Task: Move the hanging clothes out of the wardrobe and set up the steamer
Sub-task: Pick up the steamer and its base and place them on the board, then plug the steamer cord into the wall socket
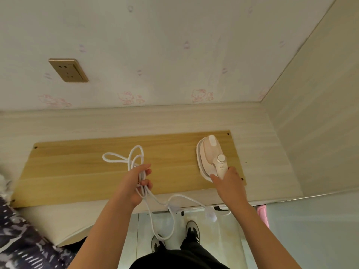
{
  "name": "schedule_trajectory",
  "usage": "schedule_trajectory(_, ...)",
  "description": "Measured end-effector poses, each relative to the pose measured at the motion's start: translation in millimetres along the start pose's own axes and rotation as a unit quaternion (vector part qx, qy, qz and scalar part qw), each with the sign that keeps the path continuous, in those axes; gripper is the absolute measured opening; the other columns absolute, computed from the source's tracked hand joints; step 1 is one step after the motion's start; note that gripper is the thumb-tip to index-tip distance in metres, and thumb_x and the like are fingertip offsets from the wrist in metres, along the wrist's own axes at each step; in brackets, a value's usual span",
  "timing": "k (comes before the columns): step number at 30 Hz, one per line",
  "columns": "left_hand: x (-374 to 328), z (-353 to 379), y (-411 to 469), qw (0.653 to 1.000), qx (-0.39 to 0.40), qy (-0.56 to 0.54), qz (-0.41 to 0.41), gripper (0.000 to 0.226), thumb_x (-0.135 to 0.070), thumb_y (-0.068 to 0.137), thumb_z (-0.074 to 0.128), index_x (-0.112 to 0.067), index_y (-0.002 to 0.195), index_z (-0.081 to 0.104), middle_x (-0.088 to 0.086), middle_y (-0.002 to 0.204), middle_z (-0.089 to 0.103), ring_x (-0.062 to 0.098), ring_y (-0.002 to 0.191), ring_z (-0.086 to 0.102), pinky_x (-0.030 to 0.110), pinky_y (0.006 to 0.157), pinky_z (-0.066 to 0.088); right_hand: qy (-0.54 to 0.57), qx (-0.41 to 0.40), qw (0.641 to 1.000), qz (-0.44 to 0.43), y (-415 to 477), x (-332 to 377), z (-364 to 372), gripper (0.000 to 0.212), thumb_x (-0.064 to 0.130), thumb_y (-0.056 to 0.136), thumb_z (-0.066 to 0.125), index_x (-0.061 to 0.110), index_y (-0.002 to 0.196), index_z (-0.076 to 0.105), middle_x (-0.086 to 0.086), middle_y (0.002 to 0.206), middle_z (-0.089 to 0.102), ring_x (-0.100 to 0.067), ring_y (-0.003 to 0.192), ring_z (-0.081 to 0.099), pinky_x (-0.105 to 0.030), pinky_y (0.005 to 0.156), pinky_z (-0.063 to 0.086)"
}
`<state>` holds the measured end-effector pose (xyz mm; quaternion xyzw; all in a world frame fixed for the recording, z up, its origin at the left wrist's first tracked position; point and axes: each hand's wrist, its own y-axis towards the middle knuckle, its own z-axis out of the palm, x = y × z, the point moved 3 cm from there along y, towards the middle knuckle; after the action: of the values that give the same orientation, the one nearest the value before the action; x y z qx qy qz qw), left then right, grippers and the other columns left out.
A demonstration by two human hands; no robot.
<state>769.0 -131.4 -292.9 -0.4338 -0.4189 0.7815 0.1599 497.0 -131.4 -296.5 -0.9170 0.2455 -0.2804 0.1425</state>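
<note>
On the wooden board (116, 164), centre of view: I log two hands at work.
Steamer (210, 156): I see it resting flat on the board's right end, at 3 o'clock from the cord loops.
Right hand (227, 183): closed around the steamer's handle, thumb at the base edge.
Left hand (138, 183): I note it gripping a bundle of white cord (124, 158); loops lie on the board at 12 o'clock from the hand.
Cord run: slack hangs off the desk (136, 123) edge toward 6 o'clock.
Plug (211, 215): dangling below the desk edge, blurred.
Wall socket (68, 70): at 10 o'clock, well apart from the plug.
</note>
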Motion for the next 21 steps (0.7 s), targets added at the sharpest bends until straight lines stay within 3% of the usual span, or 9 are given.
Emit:
schedule_trajectory(3, -15.4, -2.4, -9.2, 1.000, 0.015, -0.018, 0.013, 0.024, -0.009, 0.086, 0.064, -0.005, 0.108, 0.059, 0.005, 0.080, 0.058, 0.006, 0.030, 0.033, 0.021, 0.041, 0.044, -0.066, -0.069, 0.992, -0.077, -14.7, 14.6, -8.8, 0.053, 0.027, 0.088, 0.062, 0.005, 0.131, 0.038, -0.013, 0.134, 0.047, -0.031, 0.121, 0.043, -0.039, 0.091, 0.043)
schedule_trajectory(6, -28.9, -2.7, -18.9, 0.998, 0.026, -0.041, 0.028, 0.015, -0.011, 0.087, 0.061, -0.004, 0.101, 0.062, 0.007, 0.085, 0.061, 0.005, 0.030, 0.035, 0.020, 0.041, 0.045, -0.056, -0.086, 0.973, -0.208, -32.3, 39.2, -11.4, 0.049, 0.017, 0.091, 0.057, 0.008, 0.136, 0.040, -0.010, 0.143, 0.039, -0.027, 0.132, 0.033, -0.034, 0.104, 0.036)
schedule_trajectory(10, -42.6, 0.7, -31.6, 0.996, 0.057, -0.064, 0.033, 0.010, -0.012, 0.090, 0.058, -0.005, 0.095, 0.062, 0.006, 0.083, 0.063, 0.005, 0.031, 0.038, 0.019, 0.042, 0.045, 0.003, 0.067, 0.957, -0.283, -50.8, 73.9, 5.7, 0.031, 0.020, 0.096, 0.050, 0.013, 0.125, 0.051, -0.003, 0.125, 0.053, -0.018, 0.115, 0.049, -0.028, 0.093, 0.042)
schedule_trajectory(14, -49.1, 0.2, -37.7, 0.993, 0.076, -0.080, 0.034, 0.012, -0.017, 0.092, 0.057, -0.005, 0.091, 0.061, 0.006, 0.083, 0.063, 0.006, 0.033, 0.041, 0.019, 0.043, 0.047, -0.023, 0.212, 0.913, -0.349, -65.5, 95.7, 37.0, 0.034, 0.032, 0.096, 0.053, 0.017, 0.126, 0.054, 0.003, 0.125, 0.056, -0.014, 0.115, 0.052, -0.026, 0.096, 0.041)
schedule_trajectory(17, -53.0, -4.8, -38.5, 0.992, 0.076, -0.089, 0.049, 0.016, -0.021, 0.093, 0.056, -0.006, 0.089, 0.060, 0.005, 0.081, 0.063, 0.007, 0.035, 0.046, 0.022, 0.048, 0.050, -0.031, 0.228, 0.899, -0.372, -68.1, 98.5, 53.7, 0.030, 0.036, 0.095, 0.054, 0.019, 0.119, 0.060, 0.003, 0.115, 0.059, -0.014, 0.104, 0.055, -0.030, 0.092, 0.045)
schedule_trajectory(21, -59.7, -16.1, -38.7, 0.990, 0.060, -0.106, 0.077, 0.022, -0.028, 0.094, 0.056, -0.006, 0.092, 0.061, 0.005, 0.080, 0.066, 0.014, 0.049, 0.060, 0.031, 0.065, 0.056, -0.023, 0.228, 0.893, -0.386, -70.0, 101.3, 59.2, 0.024, 0.035, 0.092, 0.058, 0.022, 0.111, 0.064, 0.011, 0.101, 0.055, -0.008, 0.094, 0.052, -0.025, 0.084, 0.043)
